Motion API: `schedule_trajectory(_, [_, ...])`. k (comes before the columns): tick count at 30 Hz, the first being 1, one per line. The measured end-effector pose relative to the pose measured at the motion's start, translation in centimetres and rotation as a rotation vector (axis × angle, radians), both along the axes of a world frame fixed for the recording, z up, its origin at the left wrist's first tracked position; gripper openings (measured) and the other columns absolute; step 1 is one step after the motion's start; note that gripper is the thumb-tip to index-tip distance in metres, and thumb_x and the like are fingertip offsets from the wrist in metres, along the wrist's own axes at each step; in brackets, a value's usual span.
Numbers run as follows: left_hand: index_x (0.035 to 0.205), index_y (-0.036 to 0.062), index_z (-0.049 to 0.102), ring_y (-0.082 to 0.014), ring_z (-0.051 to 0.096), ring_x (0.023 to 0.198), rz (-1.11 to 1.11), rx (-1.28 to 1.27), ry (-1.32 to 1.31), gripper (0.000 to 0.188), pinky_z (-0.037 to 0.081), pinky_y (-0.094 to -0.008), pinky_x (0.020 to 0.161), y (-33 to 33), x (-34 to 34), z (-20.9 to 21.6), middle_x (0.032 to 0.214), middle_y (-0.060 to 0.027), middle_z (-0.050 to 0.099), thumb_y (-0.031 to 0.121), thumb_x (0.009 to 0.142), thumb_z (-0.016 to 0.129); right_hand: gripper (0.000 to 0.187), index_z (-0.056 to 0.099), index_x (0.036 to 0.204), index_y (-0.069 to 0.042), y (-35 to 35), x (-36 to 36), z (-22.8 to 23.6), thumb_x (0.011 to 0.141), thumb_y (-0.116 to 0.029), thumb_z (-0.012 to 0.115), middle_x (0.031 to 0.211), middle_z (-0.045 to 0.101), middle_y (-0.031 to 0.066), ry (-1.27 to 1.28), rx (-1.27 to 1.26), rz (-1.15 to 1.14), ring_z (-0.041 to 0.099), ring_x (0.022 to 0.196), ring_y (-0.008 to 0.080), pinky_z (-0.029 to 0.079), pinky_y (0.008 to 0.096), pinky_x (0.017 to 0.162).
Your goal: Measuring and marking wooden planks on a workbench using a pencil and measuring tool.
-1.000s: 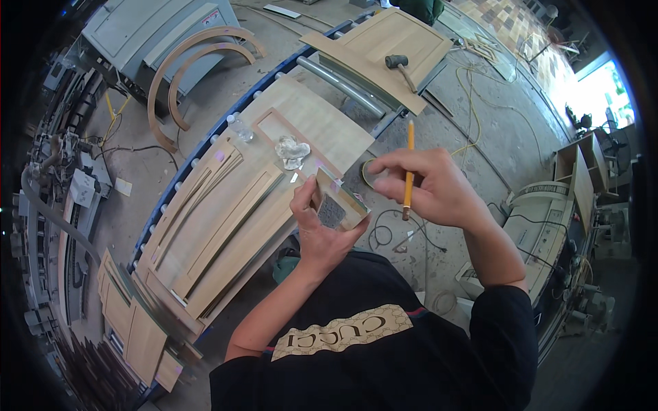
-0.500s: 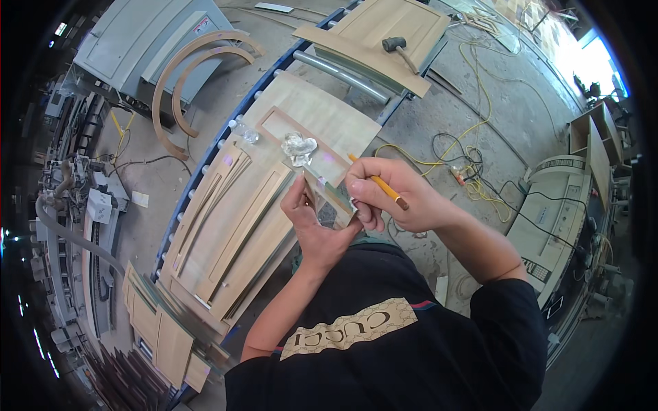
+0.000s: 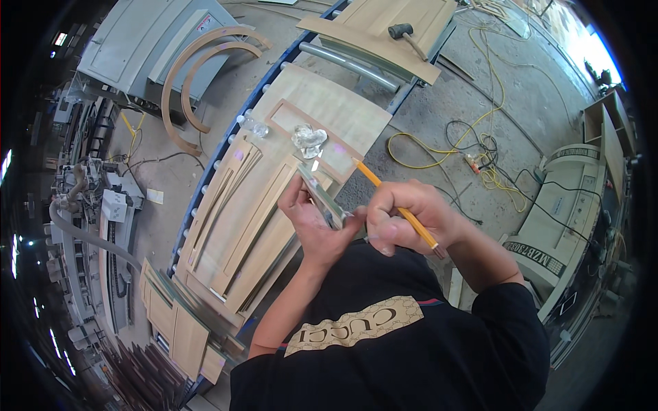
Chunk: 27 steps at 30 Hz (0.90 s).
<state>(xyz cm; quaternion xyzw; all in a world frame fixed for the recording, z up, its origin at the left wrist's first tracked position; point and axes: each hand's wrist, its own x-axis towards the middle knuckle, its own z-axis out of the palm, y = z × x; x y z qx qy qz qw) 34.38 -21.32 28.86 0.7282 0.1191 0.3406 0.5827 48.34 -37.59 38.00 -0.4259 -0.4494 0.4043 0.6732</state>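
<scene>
Watching from here: main risk IMO is the green-edged board pc [image 3: 323, 198] twisting or slipping, since only the L hand [image 3: 314, 222] seems to carry it (no rest visible underneath). Yellow pencil [image 3: 372, 179] could also snag or scuff it if the R hand [image 3: 410, 214] swings in. L grip: closed on the pc, thumb at near end, fingers at far end, so pc spans the thumb-finger gap, tilted, approx by the near edge of the wood panels [image 3: 250, 240]. R hand: curled round pencil, just beside L thumb; can't tell if touching pc.
</scene>
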Motion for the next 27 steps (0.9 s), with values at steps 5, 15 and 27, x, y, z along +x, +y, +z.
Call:
schedule_trajectory(5, [0.155,0.0057,0.021,-0.0290,0.048,0.134,0.018,-0.008,0.018,0.109,0.040,-0.0455,0.114,0.2,-0.3,0.2,0.146,-0.0177,0.041,0.015,0.076,0.094,0.014,0.065,0.090,-0.002,0.2,0.7,-0.7,0.095,-0.007,0.077,0.081,0.071,0.0074,-0.193,0.170,-0.199,0.066,0.067,0.0137,0.052,0.0288,0.062])
schedule_trajectory(15, [0.157,0.0046,0.020,-0.0308,0.045,0.138,0.010,-0.049,0.011,0.112,0.036,-0.0473,0.118,-1.1,-0.9,-0.7,0.150,-0.0177,0.037,0.020,0.075,0.096,0.015,0.073,0.102,0.000,0.7,-1.1,0.7,0.093,-0.010,0.080,0.074,0.070,0.0043,-0.335,-0.115,-0.335,0.069,0.067,0.0119,0.053,0.0261,0.064])
schedule_trajectory(27, [0.157,0.0058,0.021,-0.0284,0.047,0.134,0.015,-0.011,0.063,0.114,0.039,-0.0461,0.115,-1.4,-2.1,-0.8,0.148,-0.0153,0.039,0.015,0.072,0.097,0.006,0.070,0.093,-0.001,-0.3,0.1,0.3,0.098,-0.005,0.070,0.075,0.070,0.0050,-0.288,-0.068,-0.274,0.070,0.066,0.0120,0.053,0.0268,0.061])
